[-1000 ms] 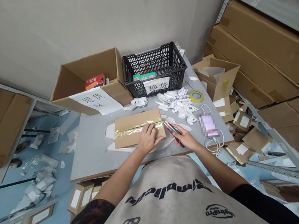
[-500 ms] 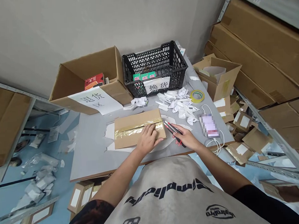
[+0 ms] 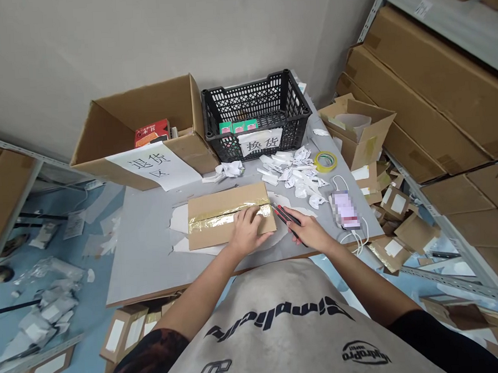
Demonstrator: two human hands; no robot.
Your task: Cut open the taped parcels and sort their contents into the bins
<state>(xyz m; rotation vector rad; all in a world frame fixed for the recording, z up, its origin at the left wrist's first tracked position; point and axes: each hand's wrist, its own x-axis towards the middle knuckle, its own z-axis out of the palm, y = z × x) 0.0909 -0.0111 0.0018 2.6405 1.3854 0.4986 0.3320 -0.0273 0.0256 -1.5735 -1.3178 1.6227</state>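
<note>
A flat cardboard box [image 3: 210, 236] lies on the table, with shiny clear tape [image 3: 212, 215] along its middle seam. My left hand [image 3: 248, 231] presses on its right part, fingers bent over the tape and thumb towards the near right corner. In my right hand [image 3: 312, 232] is a black and red utility knife [image 3: 288, 217], fingers wrapped round the handle. Its front end points at the box's right end; I cannot make out whether the blade touches. White paper [image 3: 179, 221] sticks out from under the box.
Behind stand a large open carton [image 3: 145, 108] with a red book [image 3: 151, 132] and a black crate [image 3: 256, 97] holding small green boxes [image 3: 238, 126]. Crumpled paper [image 3: 301, 175], a tape roll [image 3: 326, 161] and a cabled phone [image 3: 347, 209] lie to the right. Shelves flank the table.
The view has shifted slightly, so most things sit a little further left. Both hands keep nearly the same places at the box and the knife.
</note>
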